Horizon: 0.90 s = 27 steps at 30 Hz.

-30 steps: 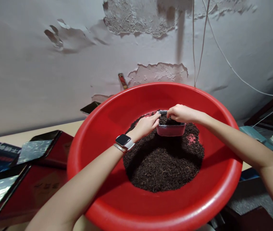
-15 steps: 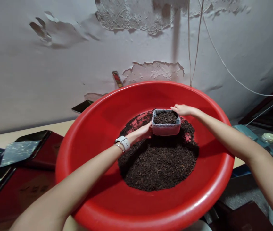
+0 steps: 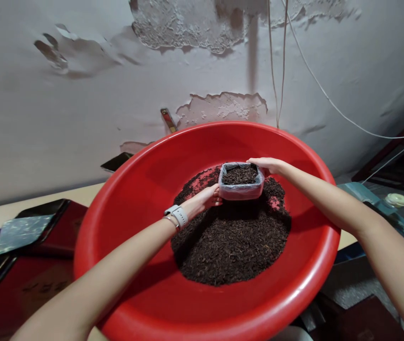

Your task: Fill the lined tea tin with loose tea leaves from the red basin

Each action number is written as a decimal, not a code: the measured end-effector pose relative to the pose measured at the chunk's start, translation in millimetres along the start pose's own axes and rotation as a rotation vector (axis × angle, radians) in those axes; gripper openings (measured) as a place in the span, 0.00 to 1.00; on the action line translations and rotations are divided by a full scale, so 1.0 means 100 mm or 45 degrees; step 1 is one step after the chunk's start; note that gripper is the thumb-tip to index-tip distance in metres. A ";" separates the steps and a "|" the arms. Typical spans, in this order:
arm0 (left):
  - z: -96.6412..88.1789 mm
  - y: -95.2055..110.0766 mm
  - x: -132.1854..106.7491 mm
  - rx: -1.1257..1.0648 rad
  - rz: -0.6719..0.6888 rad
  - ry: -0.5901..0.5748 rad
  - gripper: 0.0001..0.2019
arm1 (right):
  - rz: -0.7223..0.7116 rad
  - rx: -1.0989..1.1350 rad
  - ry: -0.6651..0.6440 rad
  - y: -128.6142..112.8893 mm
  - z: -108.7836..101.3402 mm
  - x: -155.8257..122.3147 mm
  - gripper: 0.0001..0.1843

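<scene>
A big red basin (image 3: 123, 222) holds a heap of dark loose tea leaves (image 3: 232, 241). At the far side of the heap sits a small square box lined with clear plastic (image 3: 240, 185), filled with the same leaves. My left hand (image 3: 207, 198), with a watch on the wrist, grips the box's left lower side. My right hand (image 3: 268, 165) holds the box's far right rim, fingers curled over the plastic edge.
Dark red boxes and lids with shiny patterned tops (image 3: 20, 232) lie on the table to the left. A peeling white wall (image 3: 116, 85) with hanging wires (image 3: 276, 61) rises right behind the basin. Teal items and a small round lid (image 3: 395, 200) sit at the right.
The box stood tilted among the leaves with both hands at its rim; it is now upright and level, my left hand has dropped to its lower left side. The view drifted right.
</scene>
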<state>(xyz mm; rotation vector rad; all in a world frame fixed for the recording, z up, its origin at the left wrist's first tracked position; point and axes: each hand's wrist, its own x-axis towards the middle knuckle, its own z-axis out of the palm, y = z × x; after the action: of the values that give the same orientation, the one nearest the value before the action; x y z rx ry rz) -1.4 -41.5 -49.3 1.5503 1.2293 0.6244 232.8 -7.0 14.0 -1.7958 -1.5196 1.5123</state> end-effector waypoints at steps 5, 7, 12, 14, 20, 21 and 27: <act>-0.02 0.10 0.01 -0.372 -0.194 0.025 0.16 | -0.072 0.070 0.156 0.01 -0.06 0.10 0.13; -0.06 0.17 0.01 -0.416 -0.173 0.074 0.13 | -0.124 0.140 0.196 0.00 -0.09 0.11 0.12; -0.15 0.37 -0.04 -0.507 -0.092 0.222 0.09 | -0.302 0.141 0.298 -0.08 -0.11 0.02 0.12; -0.18 0.45 -0.08 -0.455 0.012 0.296 0.10 | -0.392 0.103 0.356 -0.13 -0.10 -0.06 0.10; -0.30 0.73 -0.25 -0.115 0.333 0.532 0.09 | -0.551 0.153 0.508 -0.29 -0.08 -0.29 0.09; -0.32 0.78 -0.28 -0.057 0.373 0.581 0.08 | -0.588 0.155 0.546 -0.31 -0.09 -0.30 0.10; -0.37 0.91 -0.39 0.230 0.536 0.854 0.09 | -0.892 0.167 0.756 -0.41 -0.20 -0.34 0.08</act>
<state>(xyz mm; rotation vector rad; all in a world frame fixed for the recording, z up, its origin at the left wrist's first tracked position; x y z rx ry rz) -11.0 -59.9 54.4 1.8418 1.4765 1.4246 234.6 -14.2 70.5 -1.2588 -1.4576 0.6484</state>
